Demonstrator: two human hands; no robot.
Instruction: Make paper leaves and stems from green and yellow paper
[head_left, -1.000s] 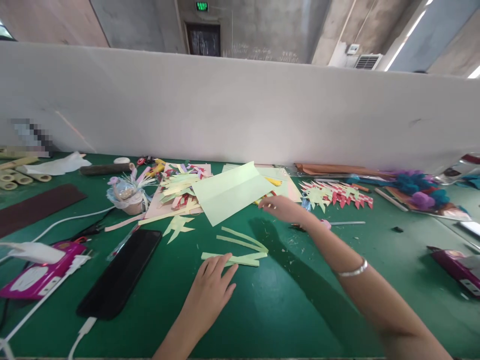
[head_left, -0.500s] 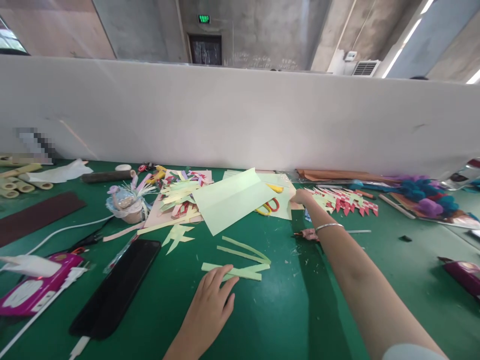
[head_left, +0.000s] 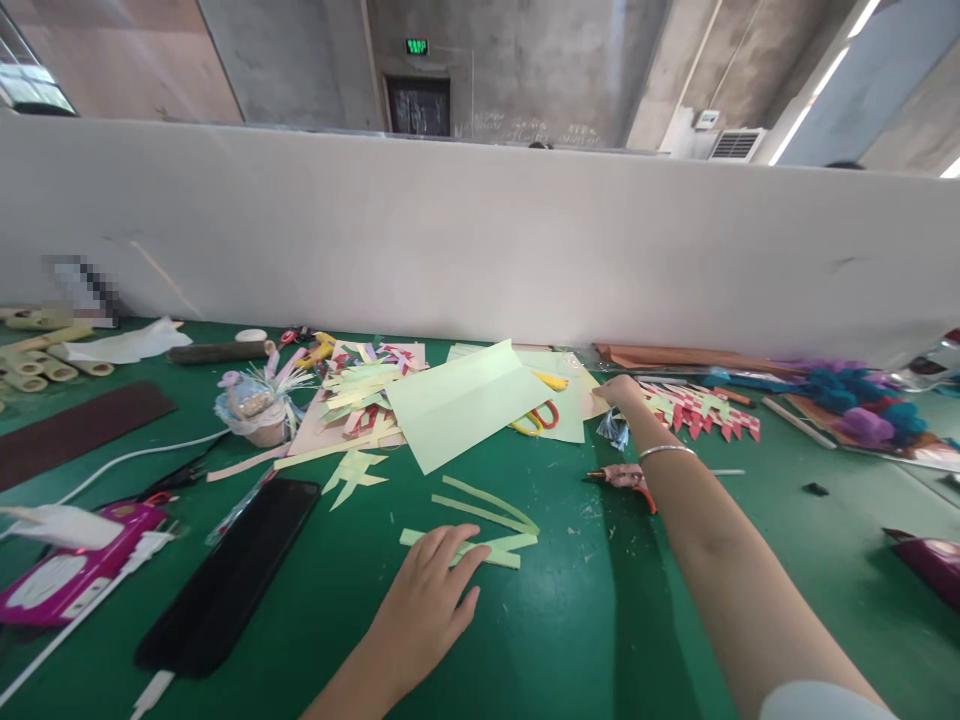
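Left hand (head_left: 426, 608) is lying loosely open, gripping nothing, on cut strips (head_left: 507, 560), big sheet (head_left: 465, 400) is looking whole, right hand (head_left: 621, 391) is hovering by red cutouts (head_left: 699, 411), grip unclear tbh.

Daylight fills the scene, moderately bright, with a pale window (head_left: 30, 85) at ten o'clock and a glaring strip of light (head_left: 825, 80) at two. The right arm (head_left: 720, 550) throws a soft dark shadow (head_left: 641, 600) toward five; faint sheen lies on the table (head_left: 540, 640) at six. The power strip (head_left: 75, 575) at eight looks stretched. Wall writing (head_left: 525, 130) near twelve is too blurred to read; a patch at nine is pixelated.
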